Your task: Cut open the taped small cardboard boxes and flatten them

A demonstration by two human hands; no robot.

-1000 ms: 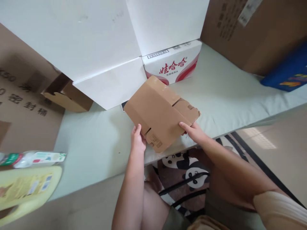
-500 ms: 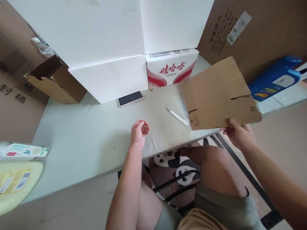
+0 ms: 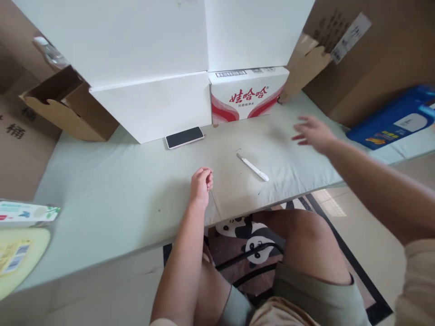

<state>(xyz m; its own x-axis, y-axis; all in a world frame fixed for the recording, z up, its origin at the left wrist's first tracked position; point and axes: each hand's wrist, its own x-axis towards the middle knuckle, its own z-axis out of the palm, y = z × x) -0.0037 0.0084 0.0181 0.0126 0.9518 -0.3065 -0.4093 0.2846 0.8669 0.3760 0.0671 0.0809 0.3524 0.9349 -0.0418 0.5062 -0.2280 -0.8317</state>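
Note:
My left hand (image 3: 201,182) rests on the pale green padded table (image 3: 136,199) near its front edge, fingers curled in, holding nothing. My right hand (image 3: 314,132) hovers blurred over the table's right part with fingers spread and empty. The flat brown cardboard piece (image 3: 302,63) leans upright at the back right, between the white-and-red carton (image 3: 247,94) and a large brown box (image 3: 377,59). A white pen-like tool (image 3: 253,167) lies on the table between my hands. A black phone (image 3: 185,137) lies face up further back.
Large white boxes (image 3: 149,59) stand along the back. An open brown carton (image 3: 64,106) sits at the back left, a blue package (image 3: 394,120) at the right. A small box (image 3: 27,213) and a yellow pack (image 3: 16,258) lie at the left edge. My knees are below the table.
My right hand carried the flat cardboard from the table's middle to the right, let it go against the back-right box, and now hovers empty. My left hand released it and curled on the table.

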